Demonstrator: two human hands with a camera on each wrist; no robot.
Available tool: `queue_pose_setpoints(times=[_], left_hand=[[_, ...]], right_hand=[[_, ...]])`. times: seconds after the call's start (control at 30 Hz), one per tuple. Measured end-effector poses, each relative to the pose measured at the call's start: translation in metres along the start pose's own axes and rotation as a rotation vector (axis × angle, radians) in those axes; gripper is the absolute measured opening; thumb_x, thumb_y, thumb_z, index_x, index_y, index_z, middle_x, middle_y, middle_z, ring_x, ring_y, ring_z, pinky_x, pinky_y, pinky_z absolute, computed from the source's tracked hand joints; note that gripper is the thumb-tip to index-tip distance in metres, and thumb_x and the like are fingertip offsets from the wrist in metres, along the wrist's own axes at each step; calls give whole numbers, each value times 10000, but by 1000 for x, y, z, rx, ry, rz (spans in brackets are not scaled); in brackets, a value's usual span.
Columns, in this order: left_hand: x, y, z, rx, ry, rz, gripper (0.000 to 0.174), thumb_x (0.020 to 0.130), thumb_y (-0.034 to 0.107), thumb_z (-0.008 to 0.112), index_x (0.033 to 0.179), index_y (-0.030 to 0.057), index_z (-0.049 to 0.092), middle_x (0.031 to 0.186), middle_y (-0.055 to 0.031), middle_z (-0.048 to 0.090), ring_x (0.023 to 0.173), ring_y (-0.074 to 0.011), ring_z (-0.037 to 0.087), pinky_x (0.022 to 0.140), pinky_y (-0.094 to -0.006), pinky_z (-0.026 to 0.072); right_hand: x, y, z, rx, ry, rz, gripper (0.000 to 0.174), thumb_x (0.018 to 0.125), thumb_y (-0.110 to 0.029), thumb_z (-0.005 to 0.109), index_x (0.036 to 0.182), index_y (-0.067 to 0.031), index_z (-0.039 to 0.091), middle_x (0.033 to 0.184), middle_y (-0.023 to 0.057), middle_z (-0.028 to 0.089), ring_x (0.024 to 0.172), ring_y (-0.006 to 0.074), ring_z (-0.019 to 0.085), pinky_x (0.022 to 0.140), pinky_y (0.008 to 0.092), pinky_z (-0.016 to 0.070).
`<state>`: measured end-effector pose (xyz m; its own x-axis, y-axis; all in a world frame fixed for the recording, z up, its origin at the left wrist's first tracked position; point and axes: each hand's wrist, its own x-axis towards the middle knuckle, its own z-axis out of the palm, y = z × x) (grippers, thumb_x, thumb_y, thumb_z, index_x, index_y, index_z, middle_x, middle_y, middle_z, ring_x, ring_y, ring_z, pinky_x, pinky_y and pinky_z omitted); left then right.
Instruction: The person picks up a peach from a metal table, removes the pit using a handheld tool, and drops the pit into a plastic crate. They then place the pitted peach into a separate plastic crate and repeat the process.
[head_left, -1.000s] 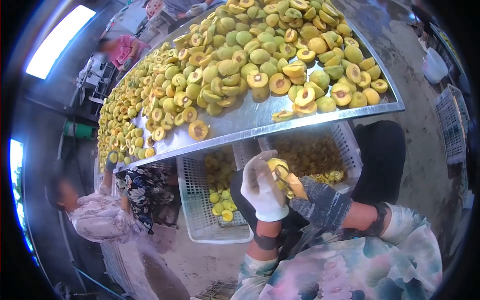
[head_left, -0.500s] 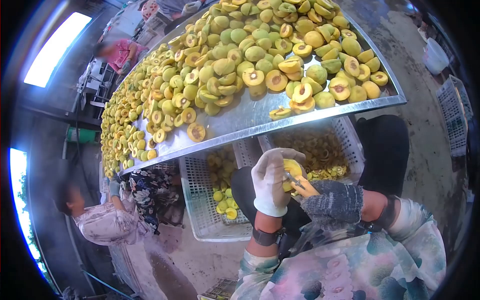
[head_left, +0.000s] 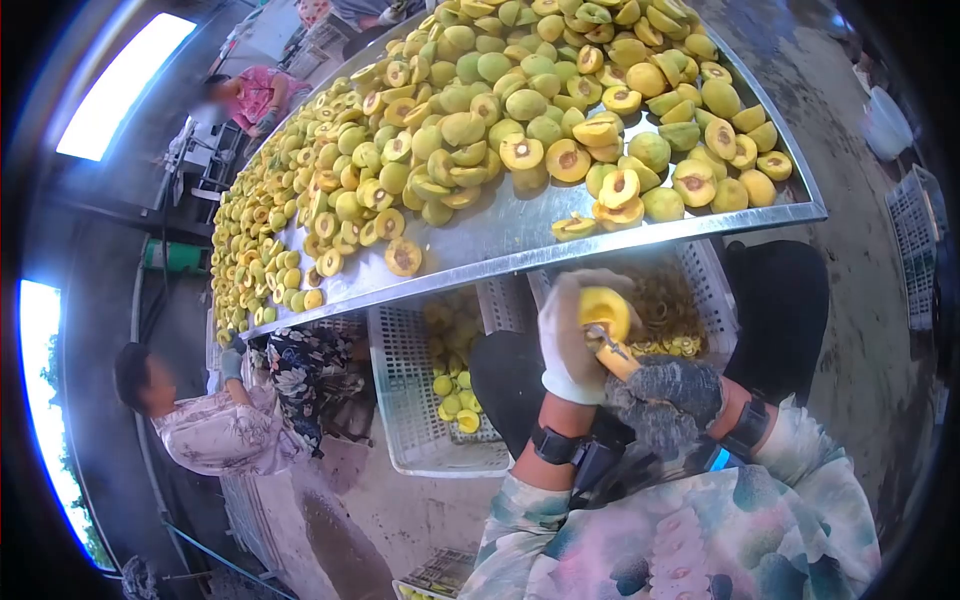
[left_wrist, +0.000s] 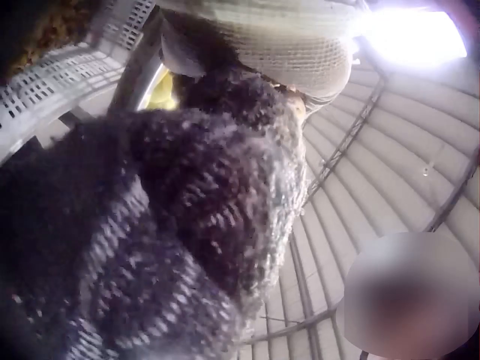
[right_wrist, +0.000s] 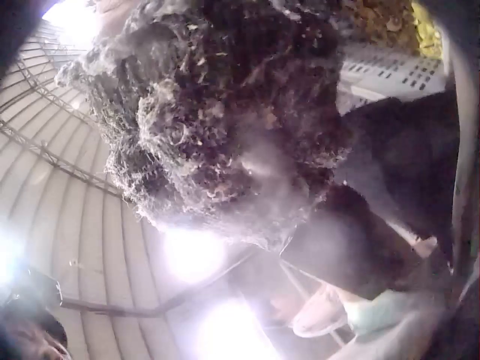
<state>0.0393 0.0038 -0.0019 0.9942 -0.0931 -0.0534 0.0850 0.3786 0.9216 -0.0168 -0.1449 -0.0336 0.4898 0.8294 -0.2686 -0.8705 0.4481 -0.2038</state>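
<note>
In the head view the left hand [head_left: 570,338], in a white glove, holds a yellow fruit half [head_left: 606,308] with its hollowed cut face showing. The right hand [head_left: 665,402], in a grey knit glove, grips a tool by its light wooden handle [head_left: 617,361]; the metal end lies against the fruit's lower edge. The left wrist view has the grey glove [left_wrist: 187,217] large in front, white glove fabric [left_wrist: 292,49] above, and a sliver of yellow fruit [left_wrist: 162,94]. Grey glove [right_wrist: 225,120] fills much of the right wrist view, hiding the tool.
Halved fruit covers much of a metal-rimmed table [head_left: 500,266] ahead. Below its edge stand a white crate [head_left: 400,420] holding fruit and another crate [head_left: 712,290] with brownish scraps, between the knees. A seated person [head_left: 225,430] works at the left; another is farther back.
The fruit half has turned to show its hollow face, and the tool's metal end now sits at its lower edge. Both hands appear slightly farther right, as the whole head view has shifted.
</note>
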Motion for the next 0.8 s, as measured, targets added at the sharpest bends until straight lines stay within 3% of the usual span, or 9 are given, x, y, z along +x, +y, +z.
queue_pose_setpoints(times=[0.1, 0.17, 0.23, 0.3, 0.33, 0.4, 0.47, 0.67, 0.8], left_hand=[[11, 3, -26, 21, 319, 71, 446, 954, 404, 352, 908, 8, 551, 757, -115, 617, 582, -198, 603, 460, -253, 469], [8, 10, -63, 226, 327, 116, 441, 947, 410, 375, 893, 13, 560, 755, -112, 618, 564, -190, 600, 427, -233, 455], [4, 22, -88, 409, 357, 165, 420, 937, 399, 408, 907, 10, 566, 773, -111, 625, 547, -180, 594, 408, -226, 443], [-7, 40, -126, 434, 370, 55, 381, 920, 348, 465, 962, -15, 572, 781, -97, 633, 593, -161, 599, 481, -236, 472], [-8, 38, -165, 666, 365, 35, 389, 869, 359, 540, 1037, 9, 570, 953, -139, 619, 786, -215, 617, 652, -307, 505], [-6, 61, -191, 1670, 515, -4, 498, 804, 388, 606, 1177, 70, 517, 1213, -198, 494, 1053, -315, 522, 844, -391, 454], [11, 82, -201, 1917, 799, 9, 665, 742, 452, 638, 1289, 145, 418, 1393, -190, 289, 1199, -394, 366, 926, -492, 360], [105, 92, -237, 1828, 740, -230, 765, 760, 460, 629, 1384, 175, 290, 1420, -183, 269, 1281, -368, 314, 981, -558, 293], [137, 71, -240, 1737, 567, -243, 757, 698, 362, 699, 1337, 135, 362, 1284, -192, 414, 1169, -352, 443, 942, -461, 382]], right_hand=[[-6, -11, -16, -355, 314, -31, 249, 880, -257, 561, 977, -31, 594, 733, 61, 598, 632, 142, 579, 540, 232, 453], [-5, -6, -60, -557, 444, -59, 279, 881, -288, 555, 949, -22, 605, 711, 59, 594, 631, 141, 574, 539, 246, 445], [4, -4, -81, -1346, 597, 92, 340, 868, -334, 553, 873, -1, 621, 667, 52, 576, 640, 132, 567, 549, 284, 437], [4, -7, -69, -1023, 719, 57, 320, 845, -319, 565, 839, -6, 629, 655, 45, 562, 589, 128, 521, 528, 312, 414], [4, -7, -72, -968, 741, 61, 290, 840, -298, 572, 857, -13, 629, 651, 41, 557, 568, 127, 502, 514, 306, 404], [5, -8, -72, -919, 776, 97, 279, 842, -289, 577, 878, -16, 624, 650, 37, 556, 556, 126, 488, 505, 299, 393], [5, -7, -79, -873, 820, 140, 270, 843, -280, 581, 900, -19, 619, 648, 32, 555, 545, 125, 475, 495, 293, 383], [1, -4, -83, -741, 830, 74, 157, 857, -248, 583, 880, -97, 548, 581, -8, 491, 437, 118, 474, 380, 262, 368], [-3, -9, -89, -883, 844, 57, 147, 856, -243, 580, 871, -104, 536, 580, -10, 488, 419, 120, 462, 366, 257, 357]])
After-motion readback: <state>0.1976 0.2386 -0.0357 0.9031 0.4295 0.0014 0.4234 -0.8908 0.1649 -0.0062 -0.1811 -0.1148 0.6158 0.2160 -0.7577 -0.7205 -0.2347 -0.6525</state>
